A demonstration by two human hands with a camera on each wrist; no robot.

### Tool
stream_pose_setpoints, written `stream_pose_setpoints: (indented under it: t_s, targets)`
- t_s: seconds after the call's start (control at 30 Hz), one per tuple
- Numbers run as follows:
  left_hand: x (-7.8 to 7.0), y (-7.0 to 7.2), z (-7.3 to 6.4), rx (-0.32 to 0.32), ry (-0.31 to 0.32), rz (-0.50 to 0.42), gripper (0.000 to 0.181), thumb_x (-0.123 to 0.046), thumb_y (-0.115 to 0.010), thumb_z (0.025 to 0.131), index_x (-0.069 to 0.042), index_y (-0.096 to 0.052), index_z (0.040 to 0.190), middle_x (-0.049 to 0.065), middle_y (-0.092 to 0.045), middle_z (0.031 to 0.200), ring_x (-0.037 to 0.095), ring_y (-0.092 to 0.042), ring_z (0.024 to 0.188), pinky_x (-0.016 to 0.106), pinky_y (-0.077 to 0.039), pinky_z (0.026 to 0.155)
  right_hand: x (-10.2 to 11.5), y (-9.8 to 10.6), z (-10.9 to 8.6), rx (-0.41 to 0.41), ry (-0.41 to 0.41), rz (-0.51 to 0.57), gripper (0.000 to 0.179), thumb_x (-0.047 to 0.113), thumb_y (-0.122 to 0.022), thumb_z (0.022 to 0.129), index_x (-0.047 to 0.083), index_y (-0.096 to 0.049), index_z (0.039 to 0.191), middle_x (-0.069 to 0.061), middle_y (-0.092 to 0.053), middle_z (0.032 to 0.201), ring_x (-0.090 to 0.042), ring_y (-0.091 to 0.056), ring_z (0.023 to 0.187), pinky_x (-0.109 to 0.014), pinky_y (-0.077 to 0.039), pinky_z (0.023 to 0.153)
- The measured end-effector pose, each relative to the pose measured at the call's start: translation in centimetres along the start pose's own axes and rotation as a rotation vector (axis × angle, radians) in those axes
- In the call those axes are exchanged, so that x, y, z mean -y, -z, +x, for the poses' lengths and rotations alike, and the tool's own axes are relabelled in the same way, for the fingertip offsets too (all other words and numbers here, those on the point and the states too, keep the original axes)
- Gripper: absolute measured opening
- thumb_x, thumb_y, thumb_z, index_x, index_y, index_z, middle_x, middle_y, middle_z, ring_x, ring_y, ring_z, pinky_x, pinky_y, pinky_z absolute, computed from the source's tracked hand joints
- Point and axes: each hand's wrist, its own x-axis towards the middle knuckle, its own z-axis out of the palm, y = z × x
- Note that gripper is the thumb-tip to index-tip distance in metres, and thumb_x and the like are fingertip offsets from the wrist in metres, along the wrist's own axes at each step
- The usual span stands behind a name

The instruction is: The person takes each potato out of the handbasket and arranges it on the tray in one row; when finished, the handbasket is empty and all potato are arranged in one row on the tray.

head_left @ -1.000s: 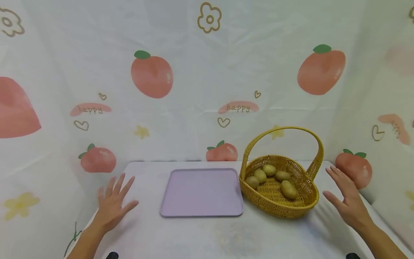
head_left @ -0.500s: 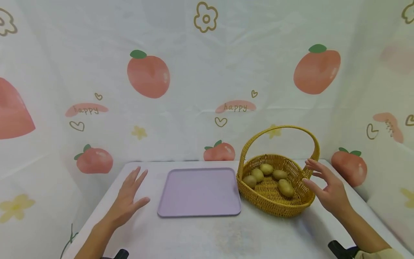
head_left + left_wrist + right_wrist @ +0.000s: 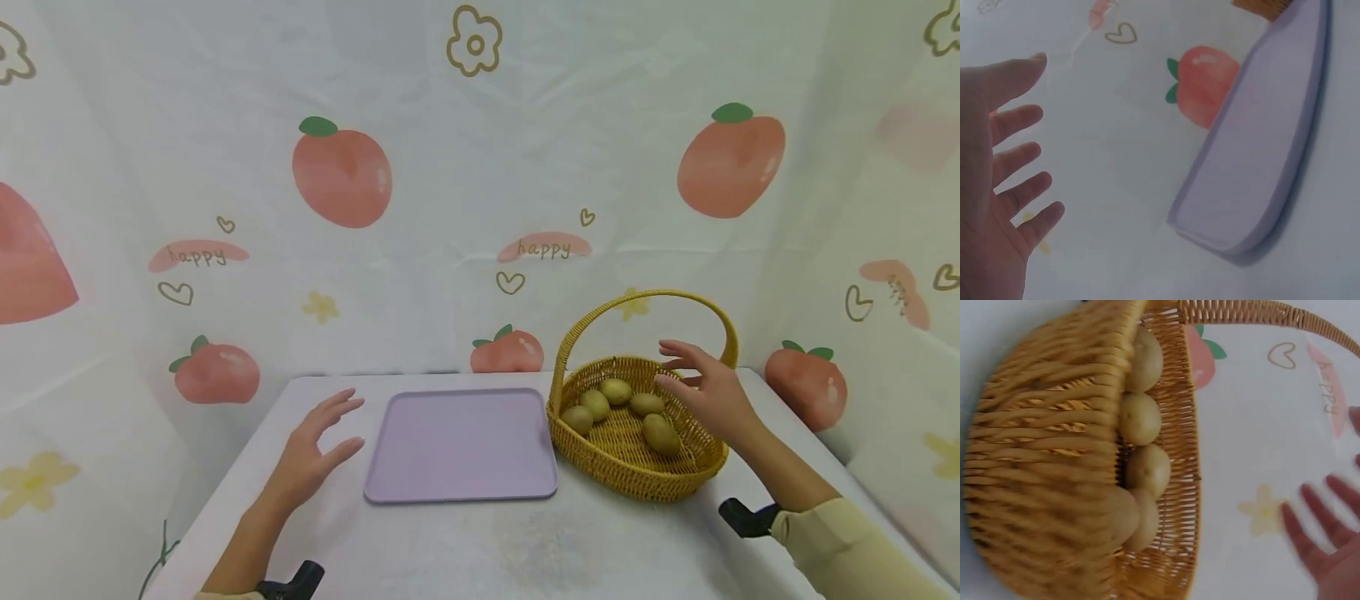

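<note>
A yellow wicker basket point(image 3: 637, 483) with a tall arched handle stands at the right of the table. Several potatoes point(image 3: 661, 435) lie inside it, their pale skins plainer in the right wrist view. My right hand point(image 3: 712, 396) hovers over the basket's right side, overlapping the foot of the handle; its fingers are relaxed and hold nothing. Left of the basket lies a flat lilac tray point(image 3: 461, 450) with a raised rim. Beyond the tray's left edge my left hand point(image 3: 307, 458) is held in the air, thumb apart from the loosely bent fingers, which grasp nothing.
A white table point(image 3: 450, 550) carries the tray and basket, which sit close together. Behind hangs a pale curtain point(image 3: 420, 300) printed with peaches, hearts and flowers; it also closes off both sides. Black wrist straps point(image 3: 750, 518) show on my forearms.
My right hand has moved left from outside the basket to over its right side. The left hand has come inward toward the tray, its spread fingers drawing together. The view has shifted slightly.
</note>
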Motion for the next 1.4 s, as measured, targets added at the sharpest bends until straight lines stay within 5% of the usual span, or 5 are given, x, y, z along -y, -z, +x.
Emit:
stream_pose_setpoints:
  t_s: [0.13, 0.3, 0.57, 0.87, 1.4]
  targets:
    - [0.1, -0.7, 0.1, -0.013, 0.003, -0.072, 0.050, -0.007, -0.072, 0.086, -0.007, -0.058, 0.133, 0.013, -0.047, 0.144, 0.035, -0.041, 0.132, 0.008, -0.033, 0.100, -0.5, -0.6, 1.8, 0.208, -0.168, 0.032, 0.062, 0.031, -0.063, 0.095, 0.003, -0.040, 0.145, -0.026, -0.046, 0.139, -0.044, -0.053, 0.117, -0.059, -0.051, 0.086]
    - [0.5, -1.7, -0.3, 0.022, 0.070, -0.147, 0.053, -0.008, -0.072, 0.086, -0.007, -0.054, 0.136, 0.017, -0.042, 0.147, 0.039, -0.036, 0.135, 0.003, -0.025, 0.099, -1.8, -1.8, 4.1, 0.363, -0.210, 0.031, 0.063, 0.031, -0.061, 0.097, -0.001, -0.038, 0.145, -0.032, -0.042, 0.141, -0.049, -0.049, 0.121, -0.059, -0.049, 0.090]
    - [1.5, -3.5, -1.1, 0.140, 0.298, -0.309, 0.061, -0.011, -0.071, 0.088, -0.003, -0.045, 0.143, 0.023, -0.029, 0.153, 0.044, -0.028, 0.138, 0.052, -0.033, 0.109, -4.3, -3.8, 6.0, 0.483, -0.207, 0.108, 0.049, 0.018, -0.059, 0.097, -0.008, -0.046, 0.137, -0.037, -0.049, 0.131, -0.053, -0.047, 0.120, -0.060, -0.046, 0.093]
    - [3.0, -4.8, -2.3, 0.235, 0.556, -0.416, 0.071, -0.017, -0.076, 0.084, -0.013, -0.042, 0.146, 0.026, -0.029, 0.151, 0.049, -0.038, 0.131, 0.055, -0.040, 0.104, -6.8, -6.3, 6.3, 0.545, -0.213, 0.210, 0.039, 0.001, -0.056, 0.093, -0.013, -0.051, 0.129, -0.036, -0.054, 0.125, -0.051, -0.051, 0.116, -0.056, -0.048, 0.092]
    - [4.5, -5.9, -2.7, 0.296, 0.488, -0.256, 0.086, -0.013, -0.084, 0.072, 0.004, -0.040, 0.144, 0.027, -0.035, 0.149, 0.045, -0.042, 0.130, 0.051, -0.032, 0.110, -7.8, -8.8, 5.8, 0.593, -0.387, 0.262, 0.051, -0.013, -0.055, 0.078, -0.007, -0.055, 0.129, -0.028, -0.049, 0.126, -0.030, -0.050, 0.094, -0.033, -0.045, 0.073]
